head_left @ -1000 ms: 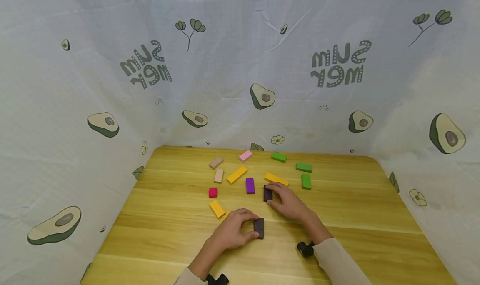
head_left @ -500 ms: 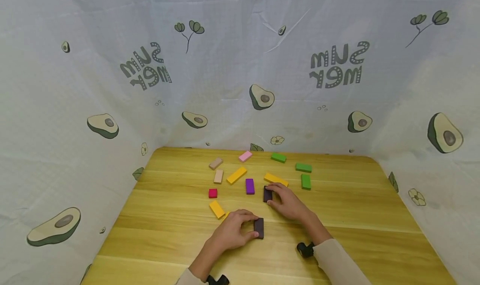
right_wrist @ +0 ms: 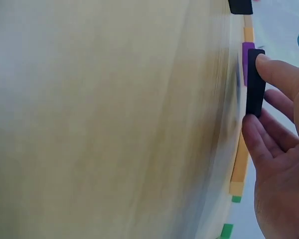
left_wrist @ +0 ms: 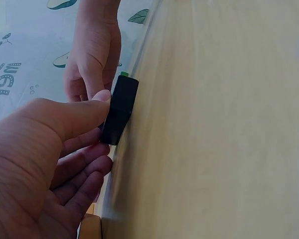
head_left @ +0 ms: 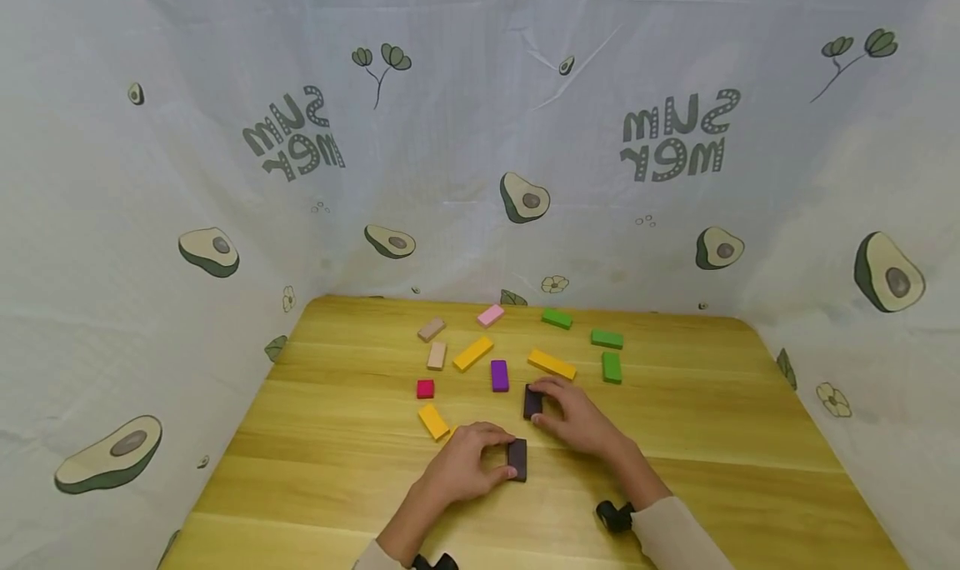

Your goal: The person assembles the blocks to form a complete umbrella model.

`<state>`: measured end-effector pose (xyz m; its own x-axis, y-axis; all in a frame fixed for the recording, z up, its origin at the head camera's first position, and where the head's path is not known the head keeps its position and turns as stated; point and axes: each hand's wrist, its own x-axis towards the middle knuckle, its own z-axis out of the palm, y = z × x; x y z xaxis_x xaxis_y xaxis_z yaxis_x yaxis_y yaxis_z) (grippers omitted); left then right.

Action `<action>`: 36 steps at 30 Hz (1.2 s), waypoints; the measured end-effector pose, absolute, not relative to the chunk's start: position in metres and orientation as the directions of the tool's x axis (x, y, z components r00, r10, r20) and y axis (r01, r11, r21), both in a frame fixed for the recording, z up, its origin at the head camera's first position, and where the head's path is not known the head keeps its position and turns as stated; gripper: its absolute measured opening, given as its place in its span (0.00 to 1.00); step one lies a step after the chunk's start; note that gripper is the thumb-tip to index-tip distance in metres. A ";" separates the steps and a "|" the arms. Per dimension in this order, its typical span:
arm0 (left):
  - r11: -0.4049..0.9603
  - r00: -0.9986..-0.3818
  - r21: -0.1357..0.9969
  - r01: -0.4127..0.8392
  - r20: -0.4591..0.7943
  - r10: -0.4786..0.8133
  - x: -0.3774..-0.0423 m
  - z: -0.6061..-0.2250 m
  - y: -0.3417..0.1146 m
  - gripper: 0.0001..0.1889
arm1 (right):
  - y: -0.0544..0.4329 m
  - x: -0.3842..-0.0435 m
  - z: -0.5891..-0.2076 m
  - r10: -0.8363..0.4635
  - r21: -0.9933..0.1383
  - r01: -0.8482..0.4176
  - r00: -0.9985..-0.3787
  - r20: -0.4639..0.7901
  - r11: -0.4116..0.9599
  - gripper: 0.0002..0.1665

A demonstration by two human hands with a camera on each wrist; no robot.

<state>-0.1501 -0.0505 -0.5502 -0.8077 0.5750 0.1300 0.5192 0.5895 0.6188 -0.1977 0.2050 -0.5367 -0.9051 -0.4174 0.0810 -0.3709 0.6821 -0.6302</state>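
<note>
In the head view my left hand (head_left: 463,465) pinches a black rectangular block (head_left: 518,460) between thumb and fingers, near the middle front of the table. Farther back and to the right, my right hand (head_left: 581,418) grips a second black block (head_left: 532,402) by its two ends. A small gap separates the two black blocks. The left wrist view shows the left thumb (left_wrist: 89,115) on one dark block (left_wrist: 120,110). Seen from the right wrist, the thumb and fingers span the other block (right_wrist: 254,84), which appears held just off the wood.
Behind the hands lie a purple block (head_left: 499,376), yellow blocks (head_left: 473,354), several green ones (head_left: 612,367), a pink one (head_left: 491,316) and tan ones (head_left: 437,356). A red cube (head_left: 425,389) and a yellow block (head_left: 433,422) sit left. Printed cloth (head_left: 450,137) borders the wooden table (head_left: 315,437).
My right hand has drawn its black block slightly toward me, away from the yellow block and closer to the left one. The left hand keeps its place and its hold.
</note>
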 end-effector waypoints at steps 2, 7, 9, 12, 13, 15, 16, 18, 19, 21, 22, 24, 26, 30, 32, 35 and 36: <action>0.588 -0.806 0.616 0.524 0.136 0.576 -0.150 -0.550 -0.051 0.22 | 0.204 -0.195 -0.536 -0.418 -0.641 -0.366 -0.905 0.077 0.674 0.28; 0.586 -0.801 0.605 0.540 0.154 0.579 -0.150 -0.550 -0.051 0.22 | 0.199 -0.187 -0.533 -0.436 -0.663 -0.367 -0.897 0.067 0.653 0.27; 0.586 -0.800 0.602 0.542 0.156 0.580 -0.149 -0.550 -0.051 0.22 | 0.196 -0.184 -0.533 -0.450 -0.660 -0.381 -0.890 0.073 0.647 0.27; 0.583 -0.798 0.601 0.546 0.162 0.581 -0.150 -0.551 -0.051 0.22 | 0.193 -0.182 -0.533 -0.467 -0.661 -0.400 -0.880 0.085 0.634 0.26; 0.582 -0.800 0.606 0.542 0.160 0.579 -0.149 -0.550 -0.051 0.22 | 0.192 -0.181 -0.533 -0.471 -0.662 -0.407 -0.877 0.090 0.630 0.26; 0.578 -0.798 0.607 0.546 0.167 0.579 -0.150 -0.550 -0.050 0.22 | 0.191 -0.181 -0.533 -0.479 -0.665 -0.418 -0.872 0.101 0.619 0.26; 0.577 -0.799 0.611 0.543 0.165 0.578 -0.150 -0.550 -0.050 0.22 | 0.190 -0.180 -0.533 -0.482 -0.667 -0.420 -0.870 0.104 0.615 0.26; 0.577 -0.800 0.610 0.544 0.168 0.577 -0.150 -0.550 -0.050 0.22 | 0.189 -0.180 -0.534 -0.490 -0.669 -0.427 -0.865 0.106 0.609 0.25; 0.577 -0.802 0.614 0.539 0.163 0.575 -0.150 -0.550 -0.050 0.22 | 0.188 -0.180 -0.535 -0.492 -0.669 -0.427 -0.864 0.103 0.609 0.25; 0.581 -0.803 0.611 0.538 0.161 0.574 -0.149 -0.550 -0.050 0.23 | 0.188 -0.180 -0.536 -0.496 -0.670 -0.423 -0.863 0.092 0.611 0.25; 0.583 -0.804 0.612 0.535 0.157 0.573 -0.149 -0.549 -0.050 0.23 | 0.188 -0.180 -0.536 -0.496 -0.669 -0.419 -0.864 0.086 0.614 0.25; 0.586 -0.806 0.613 0.531 0.152 0.571 -0.149 -0.549 -0.050 0.23 | 0.187 -0.180 -0.537 -0.494 -0.671 -0.408 -0.866 0.071 0.619 0.25; 0.588 -0.807 0.612 0.529 0.149 0.572 -0.150 -0.549 -0.050 0.23 | 0.187 -0.180 -0.537 -0.495 -0.667 -0.408 -0.866 0.067 0.623 0.25; 0.590 -0.807 0.609 0.530 0.149 0.571 -0.150 -0.550 -0.050 0.23 | 0.187 -0.180 -0.536 -0.494 -0.666 -0.399 -0.868 0.052 0.630 0.25; 0.590 -0.804 0.600 0.540 0.159 0.573 -0.150 -0.549 -0.050 0.23 | 0.187 -0.180 -0.536 -0.494 -0.663 -0.397 -0.868 0.047 0.635 0.24; 0.590 -0.804 0.602 0.539 0.157 0.574 -0.150 -0.550 -0.049 0.23 | 0.187 -0.180 -0.537 -0.495 -0.660 -0.390 -0.868 0.033 0.642 0.24; 0.591 -0.804 0.601 0.538 0.156 0.574 -0.150 -0.550 -0.049 0.23 | 0.187 -0.180 -0.537 -0.496 -0.660 -0.390 -0.868 0.031 0.642 0.24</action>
<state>-0.1499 -0.0492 -0.5500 -0.8040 0.5738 0.1559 0.5382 0.5908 0.6011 -0.1801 0.1872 -0.5375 -0.8677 -0.4962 0.0310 -0.3905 0.6417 -0.6601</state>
